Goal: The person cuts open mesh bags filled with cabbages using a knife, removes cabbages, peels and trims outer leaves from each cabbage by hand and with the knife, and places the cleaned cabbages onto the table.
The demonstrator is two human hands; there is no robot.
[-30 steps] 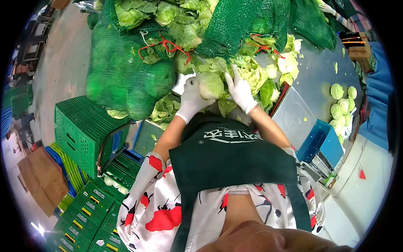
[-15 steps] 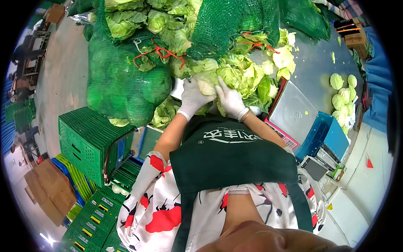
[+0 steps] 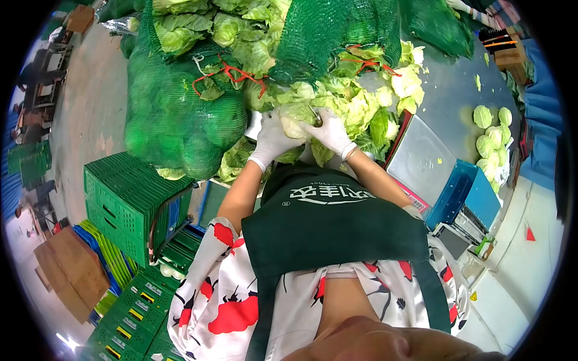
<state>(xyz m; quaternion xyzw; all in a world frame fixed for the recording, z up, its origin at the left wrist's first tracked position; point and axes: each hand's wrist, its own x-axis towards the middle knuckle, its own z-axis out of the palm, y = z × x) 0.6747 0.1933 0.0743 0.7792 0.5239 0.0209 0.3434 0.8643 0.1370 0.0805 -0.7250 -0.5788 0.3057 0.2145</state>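
Note:
A pale green cabbage head (image 3: pixel 295 119) is held between my two gloved hands, in front of the apron. My left hand (image 3: pixel 274 138) wraps its fingers round the left side of the head. On the right side, my right hand (image 3: pixel 328 131) grips the head, with its thumb toward the lower part. Loose outer leaves (image 3: pixel 349 102) lie in a pile just beyond and to the right of the hands. Left of them stands a full green mesh bag (image 3: pixel 180 114) of cabbages, with a red tie near its top.
At the right are a flat metal scale plate (image 3: pixel 421 147), a blue bin (image 3: pixel 454 192) and several trimmed cabbages (image 3: pixel 484 146). Green crates (image 3: pixel 129 198) are stacked at the left. More mesh bags (image 3: pixel 313 36) lie beyond. Another person's sleeve (image 3: pixel 503 13) shows at the top right.
The view has shifted slightly. The cabbage has tilted between my hands, its paler side now toward me. My right hand has risen a little from its place half a second ago.

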